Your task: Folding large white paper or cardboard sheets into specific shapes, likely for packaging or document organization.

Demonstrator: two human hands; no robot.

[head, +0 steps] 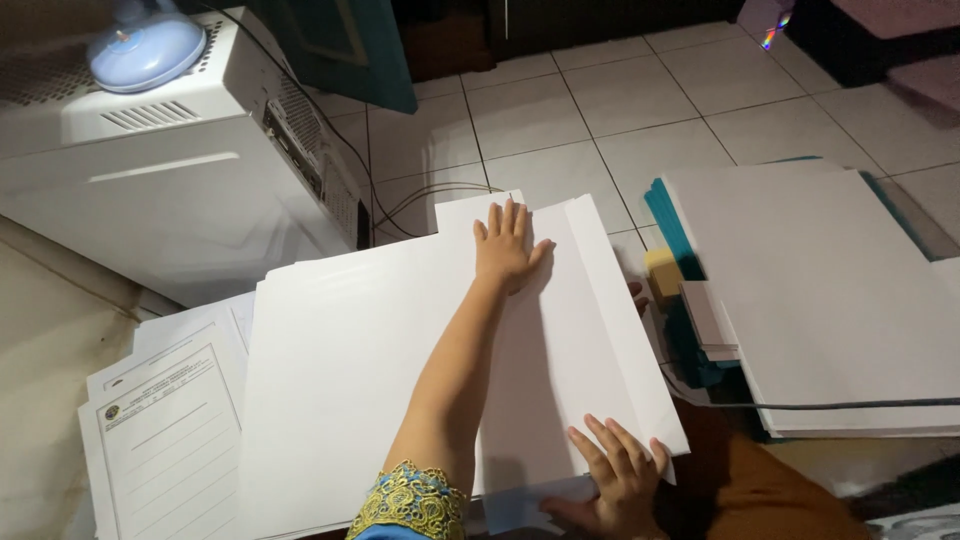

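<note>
A white tiled floor [640, 110] fills the far part of the view. At the upper left stands a white boxy machine [170, 180] with vent slots, a pale blue round object [147, 50] on its top and dark cables [430, 195] trailing from its side. At the right lies a thick stack of white sheets [830, 290] over teal covers [668, 215], with a small yellow block [663, 272] just beside it. In the middle lies a large folded white sheet [350, 370], resting on other white paper. The left hand [508, 248] lies flat on its far part, fingers spread and palm pressed down. The right hand [615, 475] holds the sheet's near right edge, fingers splayed on top; the thumb seems to be underneath, though that is hard to see. At the lower left, printed forms [165, 440] lie partly under the sheet.
</note>
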